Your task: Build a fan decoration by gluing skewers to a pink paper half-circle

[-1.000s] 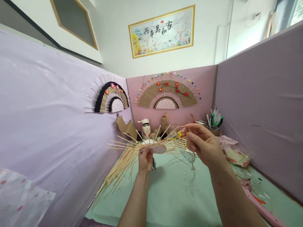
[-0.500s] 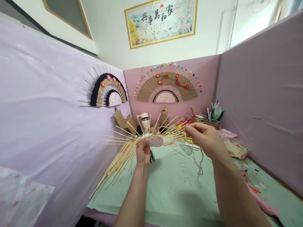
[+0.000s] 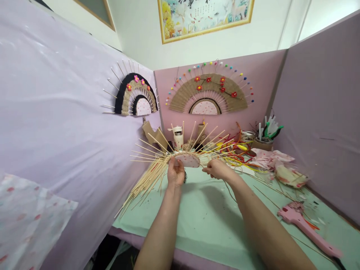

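Two hands | left (image 3: 176, 173) pinching skewer fan (image 3: 187, 159) | right (image 3: 218, 170) closed on it | green table (image 3: 202, 225), purple partitions (image 3: 56, 123)

A single head-worn camera looks forward and slightly down over the pale green tabletop (image 3: 202, 225), close enough that both forearms rise from the bottom edge. It faces the pink back partition (image 3: 261, 71), which stands beyond the tabletop's far edge. Lilac partitions flank the tabletop left and right, and a gold-framed painting (image 3: 205, 17) hangs above the pink back partition.
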`<state>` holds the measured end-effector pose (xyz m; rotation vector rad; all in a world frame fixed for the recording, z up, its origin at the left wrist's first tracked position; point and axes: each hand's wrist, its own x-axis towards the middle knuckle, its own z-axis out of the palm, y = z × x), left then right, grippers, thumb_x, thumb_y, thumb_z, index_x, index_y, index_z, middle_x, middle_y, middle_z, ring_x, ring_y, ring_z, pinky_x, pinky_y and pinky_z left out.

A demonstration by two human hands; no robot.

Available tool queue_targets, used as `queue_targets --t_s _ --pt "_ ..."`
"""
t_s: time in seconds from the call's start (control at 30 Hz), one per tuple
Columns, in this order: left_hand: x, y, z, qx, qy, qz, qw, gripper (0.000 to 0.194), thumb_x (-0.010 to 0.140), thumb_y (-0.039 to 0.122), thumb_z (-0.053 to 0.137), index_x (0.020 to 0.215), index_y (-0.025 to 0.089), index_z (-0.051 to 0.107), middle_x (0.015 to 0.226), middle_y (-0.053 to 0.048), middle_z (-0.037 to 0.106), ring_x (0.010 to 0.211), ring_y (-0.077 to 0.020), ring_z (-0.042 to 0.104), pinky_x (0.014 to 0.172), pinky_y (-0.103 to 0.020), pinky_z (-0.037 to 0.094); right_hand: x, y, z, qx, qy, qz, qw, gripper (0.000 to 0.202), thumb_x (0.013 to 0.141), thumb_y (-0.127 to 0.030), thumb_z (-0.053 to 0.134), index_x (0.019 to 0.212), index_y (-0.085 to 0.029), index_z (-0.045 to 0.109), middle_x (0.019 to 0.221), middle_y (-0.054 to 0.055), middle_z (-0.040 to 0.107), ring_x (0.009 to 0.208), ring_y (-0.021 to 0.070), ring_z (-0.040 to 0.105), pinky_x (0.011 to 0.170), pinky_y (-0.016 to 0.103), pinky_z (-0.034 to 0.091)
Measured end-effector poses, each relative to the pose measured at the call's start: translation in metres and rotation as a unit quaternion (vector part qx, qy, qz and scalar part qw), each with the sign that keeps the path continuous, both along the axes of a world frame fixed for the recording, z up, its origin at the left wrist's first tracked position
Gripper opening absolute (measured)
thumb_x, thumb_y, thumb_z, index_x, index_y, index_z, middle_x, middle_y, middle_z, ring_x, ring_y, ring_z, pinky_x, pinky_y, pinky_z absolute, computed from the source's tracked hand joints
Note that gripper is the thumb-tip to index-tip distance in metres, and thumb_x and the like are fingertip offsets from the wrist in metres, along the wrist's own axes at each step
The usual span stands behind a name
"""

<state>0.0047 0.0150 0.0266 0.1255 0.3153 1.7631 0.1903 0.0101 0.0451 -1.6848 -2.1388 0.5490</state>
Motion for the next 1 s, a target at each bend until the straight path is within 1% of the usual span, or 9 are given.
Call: queue_targets --t_s 0.17,0.33,0.47,0.57,0.63,0.7,0.77,0.83,1.0 --pt "-0.004 0.000 0.001 0.002 -0.026 0.005 1.000 0.017 0.087 0.009 0.061 0.072 0.017 0.061 0.068 0.004 0.066 0.064 -0.0038 0.063 0.060 -0.010 0.053 0.018 -0.008 0.013 -0.023 -0.009 0.067 0.997 0.016 0.073 -0.032 0.069 0.061 -0.021 0.068 0.059 0.000 0.067 0.051 0.0118 0.055 0.049 0.022 0.036" --pt "-0.007 0.003 0.000 0.007 -0.032 0.003 0.999 0.016 0.087 0.010 0.061 0.072 0.016 0.060 0.067 0.003 0.065 0.061 -0.0038 0.062 0.057 -0.009 0.053 0.030 -0.011 0.018 -0.021 -0.012 0.105 0.994 0.023 0.073 -0.043 0.068 0.066 -0.021 0.070 0.062 0.001 0.067 0.056 0.0148 0.055 0.049 0.024 0.035" --pt "-0.008 0.003 -0.002 0.010 -0.031 -0.003 0.999 0.017 0.087 0.014 0.063 0.071 0.016 0.059 0.065 0.003 0.064 0.060 -0.0039 0.062 0.057 -0.010 0.054 0.021 -0.004 0.008 0.010 0.012 0.084 0.996 0.035 0.076 -0.052 0.064 0.064 -0.019 0.068 0.061 0.003 0.066 0.055 0.0157 0.055 0.051 0.026 0.037" --pt "-0.008 0.003 -0.003 0.018 -0.032 -0.005 0.999 0.016 0.086 0.016 0.066 0.071 0.018 0.059 0.065 0.003 0.063 0.061 -0.0044 0.062 0.059 -0.011 0.055 0.009 0.006 -0.007 -0.010 0.082 0.086 0.993 0.038 0.075 -0.054 0.066 0.060 -0.018 0.066 0.060 0.004 0.066 0.058 0.0175 0.058 0.059 0.028 0.044" --pt "-0.009 0.002 -0.003 0.031 -0.031 -0.010 0.999 0.016 0.083 0.018 0.070 0.071 0.019 0.060 0.067 0.004 0.064 0.063 -0.0044 0.063 0.061 -0.011 0.055 0.002 0.011 -0.016 -0.022 0.139 0.092 0.986 0.038 0.074 -0.055 0.067 0.073 -0.017 0.070 0.075 0.007 0.072 0.071 0.0204 0.064 0.068 0.031 0.049" --pt "-0.009 0.002 -0.002 0.042 -0.026 -0.020 0.999 0.013 0.083 0.020 0.071 0.074 0.019 0.061 0.071 0.003 0.066 0.067 -0.0046 0.064 0.063 -0.011 0.056 -0.004 0.014 -0.021 -0.023 0.196 0.100 0.975 0.046 0.077 -0.058 0.063 0.097 -0.017 0.071 0.101 0.010 0.074 0.091 0.0220 0.067 0.079 0.032 0.050" --pt "-0.008 0.002 -0.001 0.042 -0.013 -0.036 0.998 0.009 0.085 0.023 0.068 0.078 0.019 0.063 0.078 0.002 0.069 0.072 -0.0058 0.066 0.064 -0.012 0.056 -0.010 0.014 -0.023 -0.030 0.293 0.105 0.950 0.054 0.080 -0.061 0.058 0.114 -0.019 0.066 0.120 0.011 0.069 0.108 0.0217 0.064 0.087 0.033 0.050" --pt "-0.005 0.001 -0.001 0.034 0.012 -0.055 0.998 0.006 0.086 0.024 0.067 0.083 0.019 0.065 0.083 0.000 0.070 0.073 -0.0071 0.066 0.061 -0.012 0.055 -0.016 0.013 -0.021 -0.047 0.420 0.092 0.902 0.057 0.079 -0.064 0.059 0.116 -0.022 0.064 0.124 0.010 0.067 0.114 0.0214 0.062 0.091 0.034 0.048" --pt "0.006 -0.003 -0.006 0.026 0.155 -0.062 0.986 0.023 0.073 0.024 0.080 0.092 0.019 0.068 0.090 -0.002 0.071 0.067 -0.0071 0.063 0.041 -0.011 0.039 -0.021 0.012 -0.015 -0.089 0.618 0.053 0.780 0.044 0.065 -0.056 0.078 0.092 -0.023 0.069 0.104 0.005 0.073 0.099 0.0179 0.067 0.089 0.031 0.048"
